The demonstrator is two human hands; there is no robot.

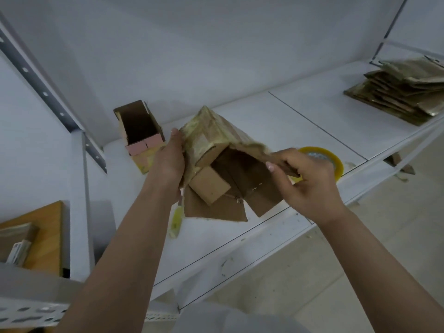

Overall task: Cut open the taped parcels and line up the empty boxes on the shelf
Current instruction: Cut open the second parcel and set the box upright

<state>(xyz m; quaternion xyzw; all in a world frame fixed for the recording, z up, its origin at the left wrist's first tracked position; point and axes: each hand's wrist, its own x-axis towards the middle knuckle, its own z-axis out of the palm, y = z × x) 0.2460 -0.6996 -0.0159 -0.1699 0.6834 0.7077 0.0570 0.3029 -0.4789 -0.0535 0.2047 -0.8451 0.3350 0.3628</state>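
Box point(216, 150) cut open, flaps loose, held above shelf point(300, 111); left hand point(168, 159) gripping its side, right hand point(305, 179) fingers pinching a flap. Next: stand it beside upright empty box point(139, 131)

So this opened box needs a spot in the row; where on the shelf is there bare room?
Bare shelf lies between the tape roll and the flattened cardboard stack, and behind the held box toward the wall. It is crowded beside the upright empty box, where the yellow cutter lies near the front edge.
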